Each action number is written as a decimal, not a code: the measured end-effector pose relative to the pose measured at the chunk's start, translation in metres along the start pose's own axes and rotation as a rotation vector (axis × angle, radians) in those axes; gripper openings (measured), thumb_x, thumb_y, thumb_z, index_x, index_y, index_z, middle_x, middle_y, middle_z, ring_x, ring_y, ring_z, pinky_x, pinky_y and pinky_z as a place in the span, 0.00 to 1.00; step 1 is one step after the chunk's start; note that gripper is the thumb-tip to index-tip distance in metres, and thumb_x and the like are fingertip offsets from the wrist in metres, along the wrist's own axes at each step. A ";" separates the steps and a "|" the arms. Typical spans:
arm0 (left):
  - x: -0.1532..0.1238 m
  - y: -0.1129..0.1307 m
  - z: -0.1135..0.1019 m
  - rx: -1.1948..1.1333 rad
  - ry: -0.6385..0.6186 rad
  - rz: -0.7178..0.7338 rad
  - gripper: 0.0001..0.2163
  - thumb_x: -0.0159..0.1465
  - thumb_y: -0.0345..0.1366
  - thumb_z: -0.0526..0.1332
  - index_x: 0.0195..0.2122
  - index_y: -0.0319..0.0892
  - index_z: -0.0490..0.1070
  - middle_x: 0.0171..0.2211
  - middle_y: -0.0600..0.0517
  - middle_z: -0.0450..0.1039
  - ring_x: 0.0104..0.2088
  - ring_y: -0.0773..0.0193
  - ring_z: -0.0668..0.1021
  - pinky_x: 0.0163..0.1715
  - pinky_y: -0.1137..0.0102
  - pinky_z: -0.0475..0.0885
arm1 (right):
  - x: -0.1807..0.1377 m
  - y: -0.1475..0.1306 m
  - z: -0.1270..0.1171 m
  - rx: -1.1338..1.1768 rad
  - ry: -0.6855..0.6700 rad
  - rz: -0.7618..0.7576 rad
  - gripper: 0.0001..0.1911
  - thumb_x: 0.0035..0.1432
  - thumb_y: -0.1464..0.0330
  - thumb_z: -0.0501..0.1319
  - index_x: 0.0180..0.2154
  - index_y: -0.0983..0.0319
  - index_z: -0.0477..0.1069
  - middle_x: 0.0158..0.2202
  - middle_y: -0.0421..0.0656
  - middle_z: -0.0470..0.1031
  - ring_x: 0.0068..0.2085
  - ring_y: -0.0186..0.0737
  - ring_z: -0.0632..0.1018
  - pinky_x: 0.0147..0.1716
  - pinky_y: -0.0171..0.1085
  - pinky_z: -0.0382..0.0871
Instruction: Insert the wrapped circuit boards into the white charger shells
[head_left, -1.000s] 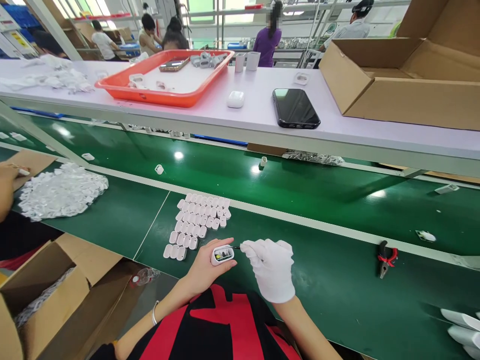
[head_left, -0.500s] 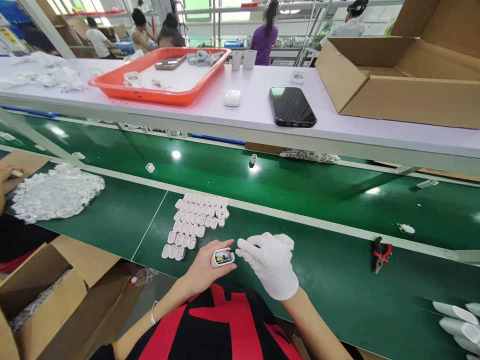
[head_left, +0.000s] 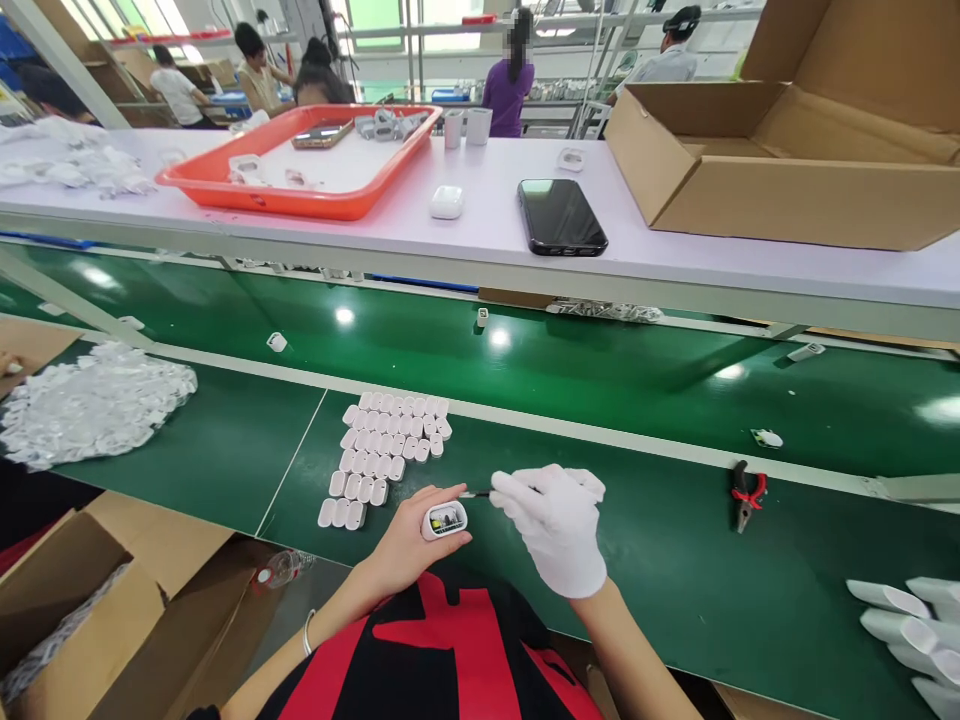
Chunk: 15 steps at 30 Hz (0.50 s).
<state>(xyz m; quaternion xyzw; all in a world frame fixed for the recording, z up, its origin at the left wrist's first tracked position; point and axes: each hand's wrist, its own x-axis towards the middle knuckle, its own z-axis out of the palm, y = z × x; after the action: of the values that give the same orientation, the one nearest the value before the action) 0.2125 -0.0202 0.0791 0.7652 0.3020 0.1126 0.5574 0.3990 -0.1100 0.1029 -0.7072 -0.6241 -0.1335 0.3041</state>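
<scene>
My bare left hand (head_left: 409,545) is closed round a small white open case (head_left: 444,519) with dark parts inside, held just above the near edge of the green belt (head_left: 675,560). My right hand (head_left: 555,525), in a white glove, pinches a thin dark tool (head_left: 477,494) whose tip sits just off the case's upper right. Just beyond my left hand, rows of several small white cases (head_left: 386,450) lie side by side on the belt.
Red-handled pliers (head_left: 744,492) lie on the belt to the right. A heap of white parts (head_left: 90,400) lies at left, cardboard boxes (head_left: 112,610) below it. The raised shelf holds an orange tray (head_left: 300,160), a white earbud case (head_left: 447,201), a black phone (head_left: 561,216) and a big carton (head_left: 780,170). Another person's white-gloved fingers (head_left: 907,625) show at lower right.
The tool tip has drawn back a little to the right, out of the case. The view has shifted slightly; my left hand still holds the case in the same place.
</scene>
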 end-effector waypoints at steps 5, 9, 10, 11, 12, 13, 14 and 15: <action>0.016 -0.049 0.025 0.400 -0.057 0.068 0.26 0.64 0.36 0.54 0.64 0.44 0.53 0.50 0.44 0.67 0.51 0.54 0.69 0.54 0.58 0.63 | -0.063 0.043 0.057 -0.145 -0.391 0.806 0.16 0.65 0.64 0.49 0.41 0.53 0.76 0.37 0.42 0.78 0.37 0.39 0.75 0.35 0.39 0.56; 0.029 -0.105 0.048 0.868 -0.149 0.164 0.26 0.63 0.26 0.50 0.64 0.40 0.53 0.49 0.41 0.69 0.52 0.51 0.70 0.54 0.53 0.62 | -0.114 0.053 0.104 -0.198 -0.379 0.999 0.21 0.59 0.75 0.47 0.45 0.58 0.75 0.38 0.50 0.78 0.35 0.42 0.75 0.33 0.39 0.62; 0.029 -0.117 0.053 0.958 -0.154 0.195 0.26 0.63 0.25 0.50 0.63 0.41 0.55 0.49 0.42 0.70 0.52 0.50 0.70 0.54 0.53 0.62 | -0.123 0.050 0.111 -0.189 -0.356 1.001 0.22 0.58 0.77 0.47 0.46 0.59 0.75 0.40 0.50 0.78 0.38 0.42 0.75 0.35 0.39 0.64; 0.027 -0.129 0.057 1.032 -0.150 0.214 0.26 0.62 0.23 0.50 0.62 0.42 0.58 0.50 0.42 0.70 0.53 0.50 0.70 0.55 0.53 0.61 | -0.133 0.046 0.117 -0.179 -0.333 0.995 0.22 0.57 0.77 0.48 0.46 0.58 0.75 0.42 0.49 0.77 0.41 0.42 0.75 0.38 0.39 0.66; 0.024 -0.140 0.061 1.090 -0.135 0.210 0.27 0.60 0.22 0.50 0.61 0.44 0.60 0.50 0.42 0.69 0.54 0.50 0.69 0.55 0.53 0.60 | -0.141 0.042 0.122 -0.171 -0.313 0.983 0.22 0.57 0.77 0.49 0.47 0.58 0.75 0.44 0.48 0.77 0.45 0.42 0.75 0.42 0.38 0.67; 0.020 -0.150 0.064 1.129 -0.121 0.192 0.27 0.59 0.21 0.50 0.59 0.46 0.63 0.51 0.43 0.69 0.55 0.50 0.68 0.56 0.53 0.60 | -0.150 0.037 0.126 -0.165 -0.286 0.968 0.21 0.57 0.75 0.50 0.47 0.58 0.75 0.46 0.47 0.76 0.48 0.42 0.74 0.46 0.38 0.67; 0.017 -0.158 0.067 1.150 -0.105 0.159 0.27 0.58 0.21 0.50 0.59 0.46 0.64 0.53 0.43 0.68 0.57 0.50 0.67 0.56 0.53 0.59 | -0.159 0.033 0.130 -0.165 -0.253 0.958 0.19 0.58 0.73 0.51 0.48 0.58 0.74 0.48 0.46 0.76 0.49 0.42 0.74 0.48 0.38 0.67; 0.016 -0.165 0.070 1.154 -0.083 0.111 0.28 0.57 0.22 0.50 0.59 0.46 0.63 0.56 0.43 0.66 0.59 0.50 0.65 0.57 0.52 0.57 | -0.169 0.031 0.135 -0.168 -0.218 0.946 0.19 0.59 0.70 0.52 0.49 0.59 0.74 0.49 0.47 0.75 0.50 0.42 0.74 0.49 0.38 0.68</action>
<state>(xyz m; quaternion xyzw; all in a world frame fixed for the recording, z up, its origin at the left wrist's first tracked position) 0.2056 -0.0334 -0.1009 0.9637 0.2516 -0.0714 0.0545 0.3716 -0.1658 -0.1060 -0.9451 -0.2496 0.0441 0.2061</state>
